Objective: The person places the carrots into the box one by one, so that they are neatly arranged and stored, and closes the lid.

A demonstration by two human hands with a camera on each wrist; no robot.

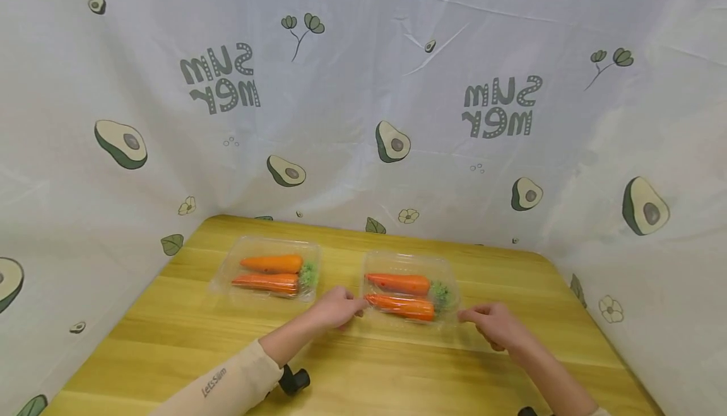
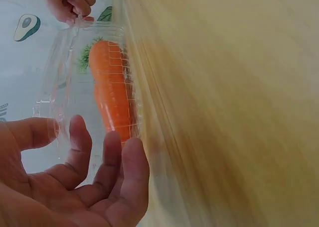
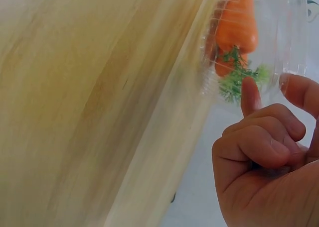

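Observation:
A clear plastic box (image 1: 410,257) with two carrots (image 1: 397,283) and green leafy tops (image 1: 440,293) in it sits right of the table's middle. My left hand (image 1: 339,307) pinches its near left corner between thumb and fingers. At the near right corner, the thumb and index finger of my right hand (image 1: 495,326) grip the plastic edge, other fingers curled in. The left wrist view shows a carrot (image 2: 110,87) through the ribbed side wall. In the right wrist view, the green tops (image 3: 234,82) lie just behind my fingertips.
A second clear plastic box (image 1: 278,241), also with two carrots (image 1: 272,263) and green tops, lies to the left on the wooden table (image 1: 375,365). A white curtain (image 1: 341,106) printed with avocados closes in the back and sides.

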